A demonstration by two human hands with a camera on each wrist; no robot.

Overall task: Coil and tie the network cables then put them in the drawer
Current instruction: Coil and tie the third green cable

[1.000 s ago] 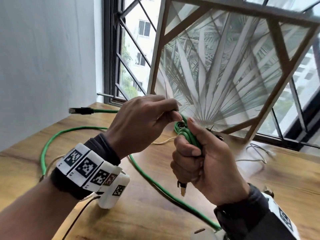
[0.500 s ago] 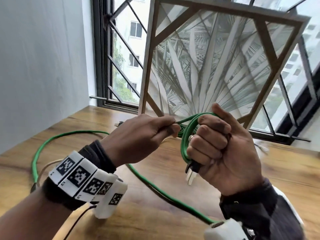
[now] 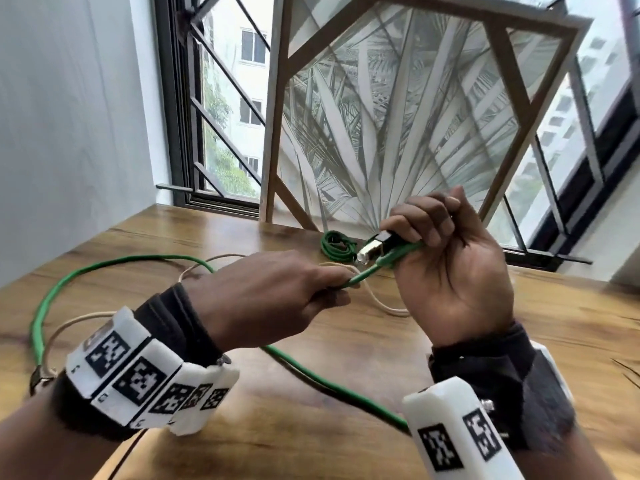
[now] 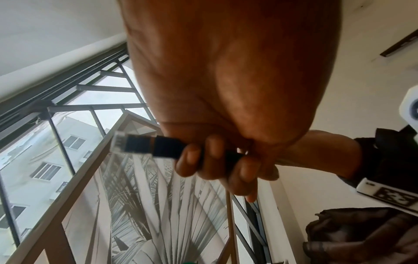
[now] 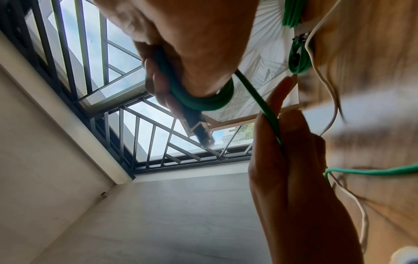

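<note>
A long green network cable [image 3: 114, 263] trails in a wide loop over the wooden table [image 3: 346, 358]. My right hand [image 3: 408, 237] is raised above the table and grips the cable's end, a loop [image 5: 203, 102] of it wound round the fingers. The plug [image 3: 372, 249] sticks out to the left; it also shows in the left wrist view as a plug [image 4: 135, 145]. My left hand [image 3: 341, 289] pinches the same cable [image 5: 269, 116] just below and left of the right hand. A second green cable [image 3: 337, 245], coiled, lies on the table behind the hands.
A thin white cable [image 3: 381, 301] winds over the table under the hands. A wood-framed glass panel [image 3: 398, 116] leans at the table's back edge against the barred window [image 3: 225, 116]. A white wall [image 3: 69, 116] bounds the left side.
My right hand has turned and lifted, so the plug now points up and left instead of hanging below the fist. My left hand has dropped lower along the cable.
</note>
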